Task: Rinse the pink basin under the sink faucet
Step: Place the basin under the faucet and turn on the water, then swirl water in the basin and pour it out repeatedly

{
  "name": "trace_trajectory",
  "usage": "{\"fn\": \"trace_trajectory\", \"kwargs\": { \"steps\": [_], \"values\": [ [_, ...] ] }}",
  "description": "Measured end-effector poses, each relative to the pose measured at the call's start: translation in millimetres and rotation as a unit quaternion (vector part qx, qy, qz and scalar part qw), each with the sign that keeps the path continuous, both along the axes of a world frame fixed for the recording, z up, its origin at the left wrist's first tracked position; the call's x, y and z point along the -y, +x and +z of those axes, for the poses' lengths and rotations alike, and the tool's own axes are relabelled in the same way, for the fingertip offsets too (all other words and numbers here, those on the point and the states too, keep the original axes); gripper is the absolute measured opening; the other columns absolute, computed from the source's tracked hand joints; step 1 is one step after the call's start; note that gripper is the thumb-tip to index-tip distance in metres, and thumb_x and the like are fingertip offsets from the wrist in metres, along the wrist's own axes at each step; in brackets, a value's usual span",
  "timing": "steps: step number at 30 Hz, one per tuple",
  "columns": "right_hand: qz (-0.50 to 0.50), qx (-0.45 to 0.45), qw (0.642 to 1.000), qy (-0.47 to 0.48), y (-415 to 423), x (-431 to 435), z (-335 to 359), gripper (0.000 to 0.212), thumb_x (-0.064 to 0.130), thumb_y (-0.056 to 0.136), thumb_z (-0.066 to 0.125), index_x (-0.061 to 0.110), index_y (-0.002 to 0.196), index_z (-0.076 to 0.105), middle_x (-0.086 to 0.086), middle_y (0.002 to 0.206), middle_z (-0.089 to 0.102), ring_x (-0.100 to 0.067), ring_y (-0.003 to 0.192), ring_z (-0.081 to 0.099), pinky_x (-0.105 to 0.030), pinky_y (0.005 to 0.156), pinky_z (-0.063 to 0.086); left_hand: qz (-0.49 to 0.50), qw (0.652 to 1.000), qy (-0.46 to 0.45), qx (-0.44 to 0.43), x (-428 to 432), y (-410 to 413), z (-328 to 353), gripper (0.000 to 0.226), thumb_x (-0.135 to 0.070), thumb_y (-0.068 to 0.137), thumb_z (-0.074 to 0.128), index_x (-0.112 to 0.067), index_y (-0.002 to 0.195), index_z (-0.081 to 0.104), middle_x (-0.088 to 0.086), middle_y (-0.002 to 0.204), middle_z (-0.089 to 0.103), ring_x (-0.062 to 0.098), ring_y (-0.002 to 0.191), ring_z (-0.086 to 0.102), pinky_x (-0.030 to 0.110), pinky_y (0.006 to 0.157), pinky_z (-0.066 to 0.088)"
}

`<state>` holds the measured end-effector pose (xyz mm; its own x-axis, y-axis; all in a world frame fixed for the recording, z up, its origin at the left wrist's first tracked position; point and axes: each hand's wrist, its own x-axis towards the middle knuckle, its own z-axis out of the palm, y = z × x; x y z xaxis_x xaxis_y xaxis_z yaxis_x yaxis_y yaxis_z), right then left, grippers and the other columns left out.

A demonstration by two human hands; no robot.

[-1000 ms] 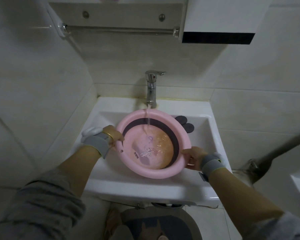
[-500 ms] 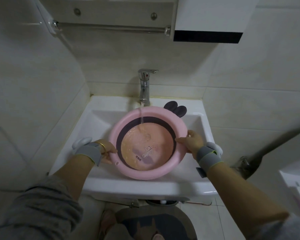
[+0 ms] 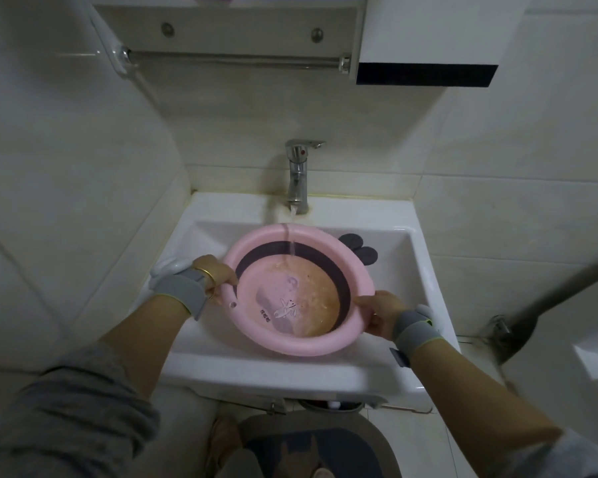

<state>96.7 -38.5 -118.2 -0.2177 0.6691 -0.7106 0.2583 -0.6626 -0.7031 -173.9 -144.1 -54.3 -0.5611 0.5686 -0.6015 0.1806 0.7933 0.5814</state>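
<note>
The pink basin [image 3: 256,332], with a dark inner band and two dark ear-shaped tabs at its far right rim, is held tilted inside the white sink [image 3: 359,377]. A stream of water falls from the chrome faucet [image 3: 298,177] onto the basin's far inner wall. Cloudy orange-tinted water pools toward the basin's right side. My left hand [image 3: 214,274] grips the left rim. My right hand [image 3: 377,313] grips the right rim. Both wrists wear grey bands.
A tiled wall stands close on the left. Above the faucet hang a metal towel rail [image 3: 235,60] and a white cabinet [image 3: 428,39]. A dark pipe [image 3: 549,305] slants at the right. A dark mat [image 3: 311,446] lies on the floor below the sink.
The basin has been tipped so the water pools to the right. My right hand slid from the far right rim to the near right rim, and my left hand moved up the left rim.
</note>
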Motion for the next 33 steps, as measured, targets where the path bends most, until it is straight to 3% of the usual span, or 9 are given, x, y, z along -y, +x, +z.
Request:
{"fn": "trace_trajectory", "kwargs": {
  "steps": [4, 8, 13, 15, 17, 19, 21, 26, 33],
  "values": [
    [-0.016, -0.036, 0.999, 0.034, -3, -8, 12, 0.047, 0.009, 0.089, 0.059, 0.004, 0.133, 0.044, -0.022, 0.120, 0.057, -0.032, 0.089, 0.059, -0.042, 0.063, 0.054, 0.042, 0.998, 0.002, 0.046, 6, 0, -7, 0.044, -0.002, 0.084, 0.058, 0.007, 0.127, 0.050, 0.018, 0.074, 0.058, 0.027, 0.062, 0.058, 0.034, 0.051, 0.052],
    [-0.047, -0.088, 0.991, 0.094, -8, -14, 29, 0.043, 0.012, 0.091, 0.055, 0.004, 0.132, 0.042, -0.022, 0.114, 0.055, -0.032, 0.086, 0.057, -0.043, 0.067, 0.055, 0.078, 0.993, 0.006, 0.084, 8, 6, -17, 0.046, -0.002, 0.087, 0.053, 0.006, 0.132, 0.045, 0.018, 0.080, 0.059, 0.027, 0.066, 0.057, 0.036, 0.057, 0.053],
    [-0.055, -0.069, 0.978, 0.189, -12, -21, 54, 0.042, 0.011, 0.089, 0.054, -0.001, 0.128, 0.043, -0.026, 0.109, 0.057, -0.035, 0.085, 0.057, -0.050, 0.078, 0.053, 0.107, 0.982, 0.042, 0.151, 4, 17, -29, 0.035, -0.004, 0.091, 0.048, 0.004, 0.125, 0.047, 0.021, 0.082, 0.060, 0.031, 0.068, 0.058, 0.047, 0.074, 0.051],
    [-0.044, -0.051, 0.969, 0.237, -15, -22, 64, 0.044, 0.011, 0.087, 0.055, -0.002, 0.128, 0.045, -0.028, 0.114, 0.060, -0.034, 0.085, 0.060, -0.045, 0.071, 0.056, 0.100, 0.983, 0.034, 0.152, 0, 19, -32, 0.037, -0.006, 0.092, 0.050, 0.005, 0.127, 0.045, 0.025, 0.096, 0.062, 0.034, 0.070, 0.060, 0.045, 0.069, 0.054],
    [-0.022, -0.019, 0.956, 0.293, -19, -19, 76, 0.043, 0.010, 0.087, 0.056, 0.001, 0.128, 0.045, -0.022, 0.111, 0.060, -0.030, 0.087, 0.060, -0.043, 0.075, 0.056, 0.075, 0.989, 0.014, 0.130, -4, 18, -35, 0.050, -0.010, 0.092, 0.052, 0.003, 0.137, 0.037, 0.027, 0.121, 0.056, 0.038, 0.085, 0.063, 0.036, 0.050, 0.057],
    [0.019, 0.032, 0.934, 0.354, -22, -15, 84, 0.042, 0.011, 0.088, 0.055, 0.005, 0.127, 0.043, -0.013, 0.104, 0.058, -0.028, 0.086, 0.058, -0.042, 0.076, 0.056, 0.065, 0.991, 0.003, 0.115, -7, 16, -37, 0.055, -0.012, 0.092, 0.054, 0.000, 0.142, 0.033, 0.026, 0.136, 0.049, 0.041, 0.106, 0.064, 0.031, 0.038, 0.053],
    [0.078, 0.114, 0.898, 0.417, -24, -11, 89, 0.036, 0.014, 0.089, 0.053, 0.005, 0.122, 0.044, -0.013, 0.097, 0.058, -0.031, 0.083, 0.058, -0.043, 0.074, 0.054, 0.075, 0.990, 0.013, 0.118, -9, 15, -36, 0.055, -0.010, 0.092, 0.054, 0.000, 0.142, 0.032, 0.026, 0.140, 0.045, 0.042, 0.116, 0.060, 0.031, 0.037, 0.053],
    [0.203, 0.217, 0.816, 0.496, -28, 1, 90, 0.019, 0.016, 0.087, 0.047, 0.012, 0.103, 0.038, -0.013, 0.087, 0.059, -0.037, 0.076, 0.059, -0.052, 0.071, 0.053, 0.080, 0.986, 0.024, 0.147, -12, 15, -34, 0.050, -0.008, 0.093, 0.051, 0.004, 0.139, 0.035, 0.027, 0.142, 0.043, 0.043, 0.120, 0.057, 0.042, 0.080, 0.051],
    [0.298, 0.328, 0.725, 0.527, -38, 8, 97, 0.033, 0.011, 0.090, 0.040, 0.012, 0.123, 0.035, -0.019, 0.093, 0.066, -0.040, 0.079, 0.063, -0.048, 0.072, 0.054, 0.070, 0.987, 0.020, 0.141, -17, 20, -32, 0.052, -0.009, 0.094, 0.050, 0.001, 0.142, 0.034, 0.026, 0.142, 0.044, 0.041, 0.118, 0.059, 0.042, 0.081, 0.051]
  ]
}}
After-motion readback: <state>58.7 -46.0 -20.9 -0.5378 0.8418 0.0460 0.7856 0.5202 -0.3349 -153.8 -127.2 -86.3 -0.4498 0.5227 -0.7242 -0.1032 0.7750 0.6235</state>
